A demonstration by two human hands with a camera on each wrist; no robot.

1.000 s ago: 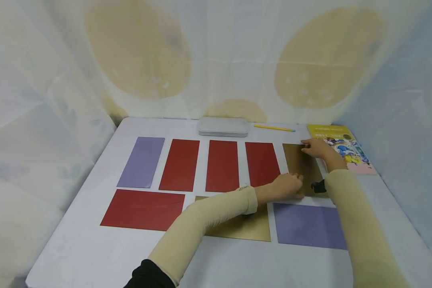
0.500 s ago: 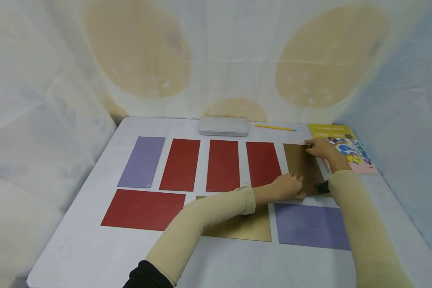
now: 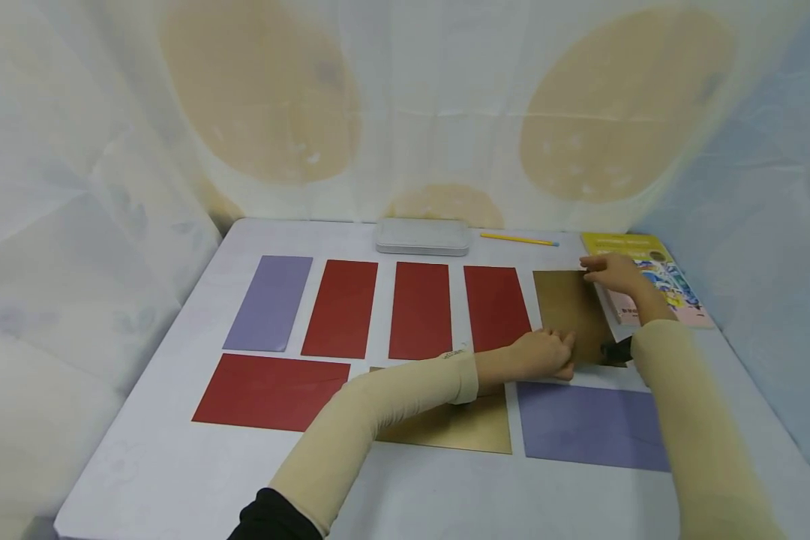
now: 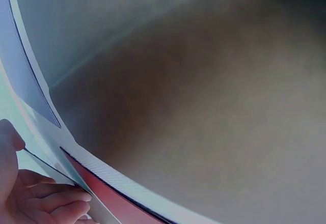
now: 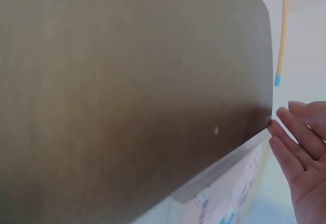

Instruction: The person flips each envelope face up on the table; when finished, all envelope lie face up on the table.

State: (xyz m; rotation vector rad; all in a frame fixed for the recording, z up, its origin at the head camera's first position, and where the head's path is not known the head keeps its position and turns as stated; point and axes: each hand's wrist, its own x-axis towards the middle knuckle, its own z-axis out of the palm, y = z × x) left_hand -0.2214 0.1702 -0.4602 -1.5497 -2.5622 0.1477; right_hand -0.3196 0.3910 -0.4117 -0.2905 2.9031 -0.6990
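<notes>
Held the near-left corner of a smooth, satin-sheened gold rectangular sheet (image 3: 572, 307), near the right edge of the white surface (image 3: 729, 397), in a curled left hand (image 3: 547, 355); touched its far-right corner with a loosely extended right hand (image 3: 616, 274). Perhaps risked, through uneven pulling, bumping the flat red rectangular sheet (image 3: 496, 304) alongside.

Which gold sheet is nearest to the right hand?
The back gold sheet, beside the book; the front gold sheet lies farther away, below the left sleeve.

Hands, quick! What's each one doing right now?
Left hand: closed, holding the rightmost gold sheet by its edge.
Right hand: open, touching that sheet's far corner.
</notes>
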